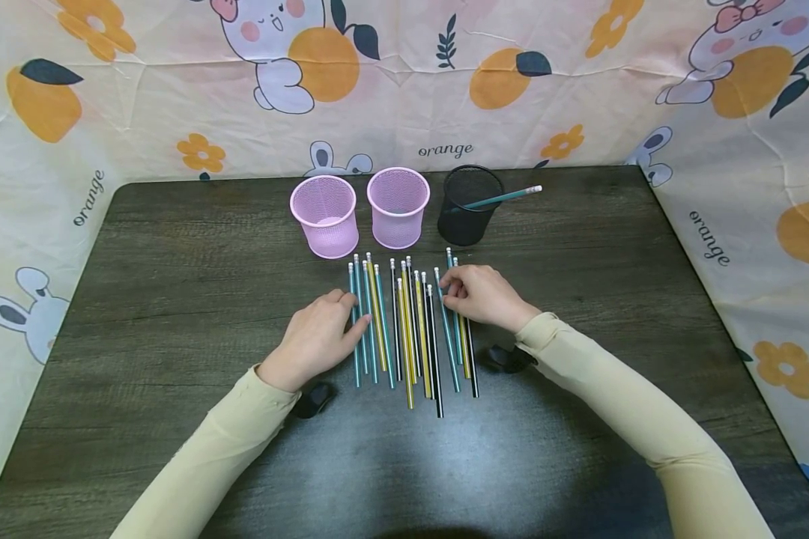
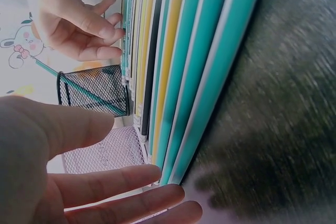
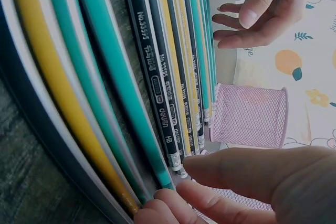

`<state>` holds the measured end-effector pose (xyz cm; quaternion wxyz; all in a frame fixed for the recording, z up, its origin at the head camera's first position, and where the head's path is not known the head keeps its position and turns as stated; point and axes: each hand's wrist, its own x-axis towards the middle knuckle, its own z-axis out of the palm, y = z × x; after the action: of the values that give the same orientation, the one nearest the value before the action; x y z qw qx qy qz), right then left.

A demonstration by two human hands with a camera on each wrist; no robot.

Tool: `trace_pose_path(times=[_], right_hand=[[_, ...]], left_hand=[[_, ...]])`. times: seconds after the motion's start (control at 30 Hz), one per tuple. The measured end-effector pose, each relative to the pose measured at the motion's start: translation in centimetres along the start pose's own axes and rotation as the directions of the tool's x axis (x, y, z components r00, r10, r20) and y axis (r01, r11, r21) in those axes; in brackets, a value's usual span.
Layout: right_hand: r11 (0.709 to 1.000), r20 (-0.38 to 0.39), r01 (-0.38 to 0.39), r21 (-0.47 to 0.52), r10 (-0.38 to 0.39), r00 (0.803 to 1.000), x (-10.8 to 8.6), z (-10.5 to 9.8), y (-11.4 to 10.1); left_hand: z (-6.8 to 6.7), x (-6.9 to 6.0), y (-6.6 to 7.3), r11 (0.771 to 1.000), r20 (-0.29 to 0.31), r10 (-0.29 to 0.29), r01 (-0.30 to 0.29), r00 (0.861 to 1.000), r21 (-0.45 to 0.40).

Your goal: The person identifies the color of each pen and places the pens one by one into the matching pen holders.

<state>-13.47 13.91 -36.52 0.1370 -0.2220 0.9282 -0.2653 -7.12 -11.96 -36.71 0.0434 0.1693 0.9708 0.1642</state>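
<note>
A row of striped pencils in teal, yellow and black [image 1: 407, 337] lies side by side on the table, white eraser ends towards the back. At the left end of the row, my left hand [image 1: 317, 333] is beside the teal pencils [image 2: 210, 77], its thumb and fingers apart and holding nothing. My right hand [image 1: 482, 296] is over the eraser ends of the rightmost group, fingertips close to a teal pencil [image 3: 123, 77]. Its thumb and forefinger are parted, with no pencil visibly pinched; whether the fingertips touch the pencil is unclear.
Two pink mesh cups [image 1: 323, 217] stand behind the row, the second pink cup [image 1: 398, 209] at the first one's right. Further right is a black mesh cup [image 1: 461, 224] with one teal pencil [image 1: 505, 197] leaning in it. A patterned cloth [image 1: 404, 120] hangs behind the dark table [image 1: 195, 247].
</note>
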Motion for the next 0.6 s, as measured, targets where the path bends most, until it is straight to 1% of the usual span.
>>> trace_pose_path(times=[0.6], right_hand=[[1.0, -0.013, 0.022, -0.014, -0.023, 1.0, -0.22, 0.35, 0.07]], left_hand=[[0.04, 0.1, 0.05, 1.0, 0.002, 0.01, -0.01, 1.0, 0.004]])
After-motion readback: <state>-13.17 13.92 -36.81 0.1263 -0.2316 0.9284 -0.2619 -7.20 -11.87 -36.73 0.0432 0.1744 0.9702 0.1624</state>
